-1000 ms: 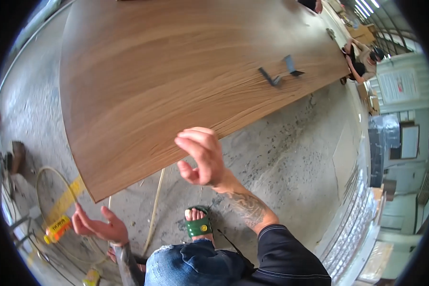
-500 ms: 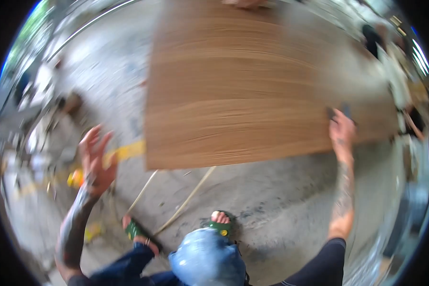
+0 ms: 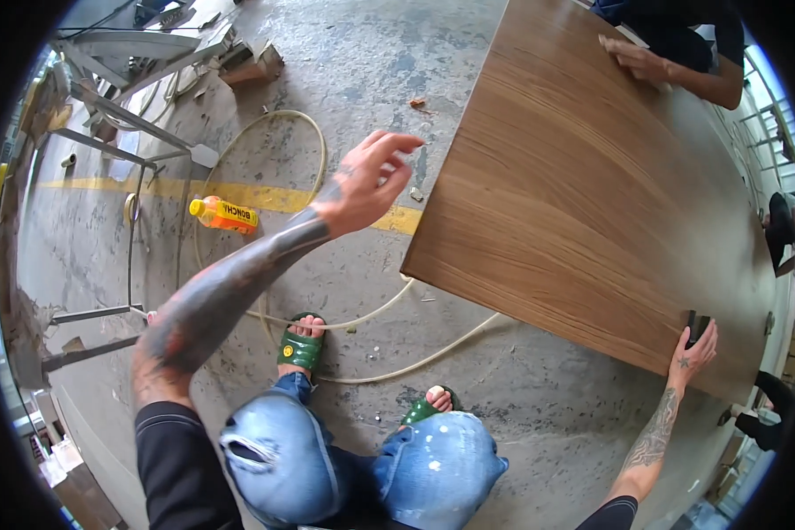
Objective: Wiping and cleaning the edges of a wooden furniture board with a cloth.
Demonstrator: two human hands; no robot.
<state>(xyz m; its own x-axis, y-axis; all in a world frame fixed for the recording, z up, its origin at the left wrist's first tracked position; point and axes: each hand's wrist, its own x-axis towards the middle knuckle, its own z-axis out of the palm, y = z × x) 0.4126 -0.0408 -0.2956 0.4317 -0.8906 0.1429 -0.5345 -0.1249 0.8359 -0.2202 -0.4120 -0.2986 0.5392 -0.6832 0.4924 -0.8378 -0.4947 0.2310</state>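
A large wood-grain board (image 3: 556, 194) lies flat in front of me, its near left corner above the floor. My left hand (image 3: 369, 181) is in the air just left of the board's edge, fingers loosely bent and apart, with nothing in them. Near the board's front edge, toward the right, my right hand (image 3: 693, 353) is closed around a small black block-like object (image 3: 699, 327) resting on the surface. The underside of that object is hidden. Across the board, another person's hand (image 3: 638, 62) is over the surface.
A pale hose (image 3: 415, 362) loops over the concrete floor around my green sandals. An orange drink bottle (image 3: 225, 215) lies by a yellow floor line (image 3: 274, 196). Metal frames (image 3: 128, 115) and scrap pieces (image 3: 254, 69) are at the left. More people stand at the far right.
The view has turned, so the board now sits farther right and tilted. My left hand has come toward the board's left edge. My right hand still holds the black object near the front edge.
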